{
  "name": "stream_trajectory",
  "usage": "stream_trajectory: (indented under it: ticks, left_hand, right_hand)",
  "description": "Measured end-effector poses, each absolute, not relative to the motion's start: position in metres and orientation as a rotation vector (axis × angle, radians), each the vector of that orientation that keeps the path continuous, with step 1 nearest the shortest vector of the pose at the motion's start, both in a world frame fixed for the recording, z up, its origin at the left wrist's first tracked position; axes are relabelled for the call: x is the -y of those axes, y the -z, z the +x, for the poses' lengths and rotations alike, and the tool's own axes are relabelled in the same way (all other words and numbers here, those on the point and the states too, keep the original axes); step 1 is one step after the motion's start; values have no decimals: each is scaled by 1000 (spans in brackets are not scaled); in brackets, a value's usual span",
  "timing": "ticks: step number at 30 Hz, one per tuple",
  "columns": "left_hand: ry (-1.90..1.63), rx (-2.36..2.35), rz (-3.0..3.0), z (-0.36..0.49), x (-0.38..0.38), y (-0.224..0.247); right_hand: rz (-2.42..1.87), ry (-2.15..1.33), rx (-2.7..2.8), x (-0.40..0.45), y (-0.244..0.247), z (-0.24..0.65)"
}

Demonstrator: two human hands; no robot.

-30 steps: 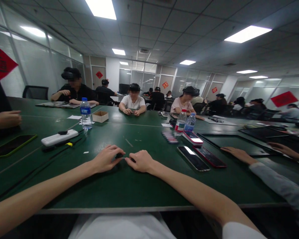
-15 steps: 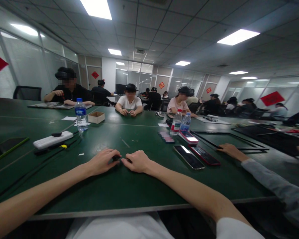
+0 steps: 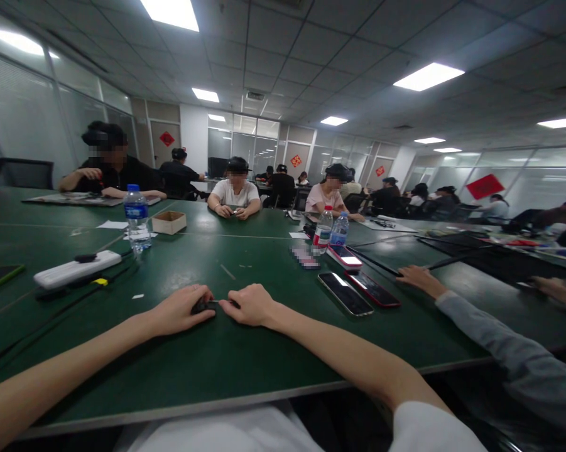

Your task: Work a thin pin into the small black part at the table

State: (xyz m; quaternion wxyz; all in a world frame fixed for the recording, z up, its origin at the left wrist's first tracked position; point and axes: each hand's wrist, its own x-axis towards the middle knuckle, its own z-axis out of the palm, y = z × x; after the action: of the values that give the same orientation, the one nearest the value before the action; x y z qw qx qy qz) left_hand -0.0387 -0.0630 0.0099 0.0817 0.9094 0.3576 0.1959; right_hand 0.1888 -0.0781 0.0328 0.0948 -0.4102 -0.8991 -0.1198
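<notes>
Both of my hands rest low over the green table [image 3: 264, 364], close together near the middle. My left hand [image 3: 183, 309] is closed round a small dark object [image 3: 202, 306], mostly covered by the fingers. Facing it, my right hand [image 3: 252, 305] pinches another small dark piece [image 3: 234, 304], largely hidden by its fingers. A thin light-coloured bit [image 3: 213, 302] shows in the narrow gap between the two hands. What these small things are cannot be made out.
At left lie a white power strip [image 3: 78, 269] with cables and a bottle [image 3: 137, 220], beside an open box [image 3: 169, 222]. Phones [image 3: 345, 294] and two more bottles stand at right. A neighbour's hand [image 3: 421, 279] holds a black frame. People sit across the table.
The view has turned slightly right. My hands are a little farther apart, with the thin light bit between them. The neighbour's black frame has been raised and tilted.
</notes>
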Motion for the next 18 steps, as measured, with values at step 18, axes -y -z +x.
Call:
stream_trajectory:
  ticks: [18]
  left_hand:
    - [-685,-1175,2717,-37,65,-11]
  right_hand:
    - [-1307,378,2625,73,-34,189]
